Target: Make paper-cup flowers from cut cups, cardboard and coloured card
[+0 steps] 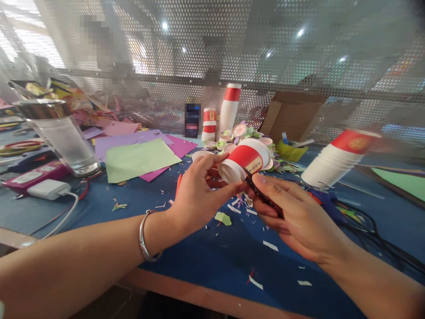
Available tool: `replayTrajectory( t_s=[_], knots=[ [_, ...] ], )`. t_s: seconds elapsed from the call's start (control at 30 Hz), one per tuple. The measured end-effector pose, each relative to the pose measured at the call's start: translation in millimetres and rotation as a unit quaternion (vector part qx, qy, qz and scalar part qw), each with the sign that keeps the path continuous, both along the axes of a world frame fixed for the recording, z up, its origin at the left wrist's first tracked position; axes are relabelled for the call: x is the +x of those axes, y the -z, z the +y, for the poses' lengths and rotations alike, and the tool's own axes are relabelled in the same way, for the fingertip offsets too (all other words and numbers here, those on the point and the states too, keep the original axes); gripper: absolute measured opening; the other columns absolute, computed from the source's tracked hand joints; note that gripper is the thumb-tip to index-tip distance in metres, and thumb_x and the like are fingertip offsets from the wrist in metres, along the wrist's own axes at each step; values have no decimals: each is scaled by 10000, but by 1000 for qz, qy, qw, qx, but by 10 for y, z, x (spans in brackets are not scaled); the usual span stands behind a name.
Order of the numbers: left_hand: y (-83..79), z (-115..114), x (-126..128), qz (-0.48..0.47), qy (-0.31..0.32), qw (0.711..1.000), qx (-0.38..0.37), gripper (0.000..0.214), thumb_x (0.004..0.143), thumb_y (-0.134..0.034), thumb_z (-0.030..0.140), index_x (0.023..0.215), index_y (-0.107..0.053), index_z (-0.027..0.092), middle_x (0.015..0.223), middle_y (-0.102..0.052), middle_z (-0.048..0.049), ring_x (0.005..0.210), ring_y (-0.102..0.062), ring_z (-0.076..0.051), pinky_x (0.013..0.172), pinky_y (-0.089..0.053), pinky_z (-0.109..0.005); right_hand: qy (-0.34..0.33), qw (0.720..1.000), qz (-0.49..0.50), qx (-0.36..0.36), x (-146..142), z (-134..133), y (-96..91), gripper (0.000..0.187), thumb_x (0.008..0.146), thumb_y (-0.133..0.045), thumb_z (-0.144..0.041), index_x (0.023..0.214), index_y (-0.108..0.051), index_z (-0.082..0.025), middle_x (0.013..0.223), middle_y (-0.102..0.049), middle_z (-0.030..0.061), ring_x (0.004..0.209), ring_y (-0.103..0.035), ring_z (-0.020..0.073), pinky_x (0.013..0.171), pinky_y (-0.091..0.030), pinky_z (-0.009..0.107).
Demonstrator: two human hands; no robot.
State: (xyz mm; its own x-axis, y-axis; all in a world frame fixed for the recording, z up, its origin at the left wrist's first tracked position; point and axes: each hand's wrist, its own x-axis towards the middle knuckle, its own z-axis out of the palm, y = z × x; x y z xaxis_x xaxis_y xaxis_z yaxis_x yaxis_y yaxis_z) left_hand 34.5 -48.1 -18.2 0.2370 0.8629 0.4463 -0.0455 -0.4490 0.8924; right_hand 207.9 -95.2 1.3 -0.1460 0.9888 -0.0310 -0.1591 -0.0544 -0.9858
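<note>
Paper cup (pixel 238 156), round, red-banded, lies tilted in the left hand (pixel 199 188), fingers curled about its near end; the right hand (pixel 292 212), knuckles bent, clasps a slender dark tool (pixel 264 198).

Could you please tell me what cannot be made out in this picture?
All in the head view:
- The dark tool: much of it is covered by the right hand.
- The label on the held paper cup: lettering too small to read.
- The upright dark screen: pixelated.
- The green sheet: cut off by the right edge.
</note>
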Motion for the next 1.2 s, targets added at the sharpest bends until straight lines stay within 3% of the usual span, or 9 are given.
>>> replayTrajectory(
  t_s=[0.43, 0.57, 0.67, 0.8, 1.0, 1.2],
  knots=[
    [9, 45, -5, 65, -26, 998, 4, 536, 727, -868, 401, 1165, -688, 149, 969, -721, -93, 859, -679, -204, 697, -562, -313, 42, 999, 24, 13, -68, -26, 57, 387, 804, -814, -523, 757, -674, -166, 604, -430, -53, 453, -264, 20, 363, -114, 160],
    [-41, -28, 16, -49, 43, 996, -63, 543, 750, -864, 359, 1198, -657, 132, 1014, -728, -86, 912, -683, -182, 791, -575, -300, 49, 999, 11, 18, -61, -30, 29, 399, 780, -828, -538, 757, -674, -171, 597, -409, -55, 467, -260, 27, 380, -123, 164],
    [-92, -118, 45, -187, 110, 962, -167, 407, 836, -794, 289, 1187, -640, 152, 938, -717, -29, 843, -682, -116, 819, -581, -259, 61, 998, -6, 12, -59, -35, 1, 449, 743, -843, -569, 710, -640, -170, 562, -367, -61, 472, -254, 33, 392, -129, 165],
    [-124, -170, 59, -262, 119, 923, -254, 309, 850, -780, 209, 1108, -626, 135, 883, -710, -20, 782, -682, -92, 798, -600, -247, 59, 998, -23, 7, -59, -42, -10, 470, 720, -853, -581, 702, -622, -172, 569, -371, -59, 475, -250, 36, 399, -118, 175],
    [-155, -139, 25, -237, 137, 933, -232, 265, 861, -777, 185, 1035, -587, 121, 882, -712, -26, 798, -688, -90, 786, -597, -223, 19, 999, -9, 28, -45, -42, 3, 413, 815, -790, -550, 732, -629, -180, 595, -347, -61, 486, -211, 41, 404, -98, 192],
    [-150, -114, 18, -206, 124, 951, -197, 283, 854, -786, 224, 1017, -575, 130, 848, -700, -7, 762, -686, -85, 761, -591, -219, 14, 999, 5, 29, -56, -27, -2, 401, 827, -785, -532, 732, -646, -168, 625, -390, -49, 484, -235, 33, 385, -104, 180]
  ],
)
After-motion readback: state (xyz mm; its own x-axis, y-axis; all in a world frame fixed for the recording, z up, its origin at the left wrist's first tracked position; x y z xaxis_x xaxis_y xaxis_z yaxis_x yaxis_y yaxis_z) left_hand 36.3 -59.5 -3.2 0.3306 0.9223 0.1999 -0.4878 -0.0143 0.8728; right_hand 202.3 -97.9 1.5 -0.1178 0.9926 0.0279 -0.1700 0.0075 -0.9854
